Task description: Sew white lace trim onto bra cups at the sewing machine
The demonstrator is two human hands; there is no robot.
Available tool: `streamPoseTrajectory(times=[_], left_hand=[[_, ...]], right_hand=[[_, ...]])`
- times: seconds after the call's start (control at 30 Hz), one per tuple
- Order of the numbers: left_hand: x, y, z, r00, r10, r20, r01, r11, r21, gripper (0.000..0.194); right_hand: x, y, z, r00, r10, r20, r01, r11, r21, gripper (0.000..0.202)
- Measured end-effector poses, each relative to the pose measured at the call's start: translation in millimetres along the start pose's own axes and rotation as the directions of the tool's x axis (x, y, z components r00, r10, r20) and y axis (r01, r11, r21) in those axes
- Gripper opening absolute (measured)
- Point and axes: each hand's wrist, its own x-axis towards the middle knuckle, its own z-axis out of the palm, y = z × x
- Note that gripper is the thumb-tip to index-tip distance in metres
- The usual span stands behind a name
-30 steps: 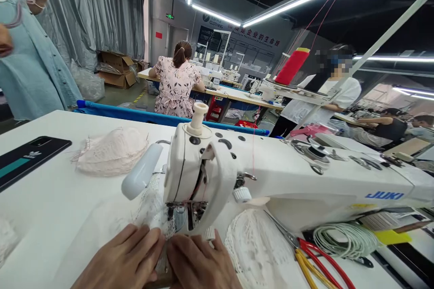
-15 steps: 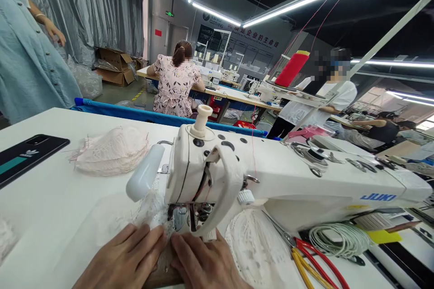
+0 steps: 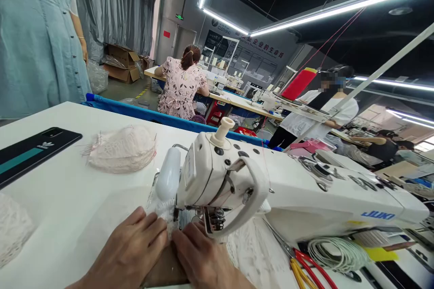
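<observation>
A white JUKI sewing machine (image 3: 298, 189) stands in front of me, its head tilted in view. White lace fabric (image 3: 164, 207) lies under the needle area, partly behind a pale, rounded attachment (image 3: 168, 174). My left hand (image 3: 134, 244) is closed with curled fingers on the lace, left of the needle. Close beside it, my right hand (image 3: 203, 250) has bent fingers pressed on the fabric just below the machine head. The fingertips and the presser foot are partly hidden. More white lace (image 3: 254, 248) is bunched right of my right hand.
On the left lie a black phone (image 3: 37, 153), a stitched lace cup (image 3: 124, 149) and another lace piece (image 3: 11, 230). Scissors (image 3: 298, 257) with red and yellow handles and a coiled cord (image 3: 337, 253) sit at right. A co-worker in a denim dress (image 3: 44, 49) stands left.
The view has shifted, so the machine head sits farther right. My left hand's fingers are more curled. The standing co-worker's arm has lowered and the body has come further into view.
</observation>
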Motion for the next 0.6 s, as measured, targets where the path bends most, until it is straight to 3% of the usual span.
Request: streamPoseTrajectory(times=[0.17,0.3,0.4,0.47,0.6], left_hand=[[4.1,0.8,-1.2,1.000,-0.013,-0.004,0.013,1.000,0.025,0.035],[-5.8,3.4,1.7,0.997,-0.051,0.062,0.048,0.997,0.052,0.029],[-10.5,4.4,0.1,0.999,-0.032,0.015,0.031,0.997,0.071,0.031],[-12.0,4.8,-1.6,1.000,-0.009,-0.010,0.010,0.995,0.104,0.034],[-16.1,6.5,-2.4,0.998,0.001,0.062,-0.010,0.988,0.156,0.034]], right_hand=[[-0.7,-0.8,-1.8,0.996,0.083,0.042,-0.086,0.994,0.071,0.022],[2.2,-1.8,-8.5,1.000,0.027,0.013,-0.027,1.000,0.008,0.023],[3.7,-2.7,-9.0,1.000,-0.001,0.000,0.001,0.998,-0.058,0.025],[3.7,-3.1,-4.8,0.999,-0.008,-0.045,0.005,0.997,-0.074,0.026],[0.7,-2.9,5.3,0.979,0.008,-0.202,-0.027,0.995,-0.092,0.026]])
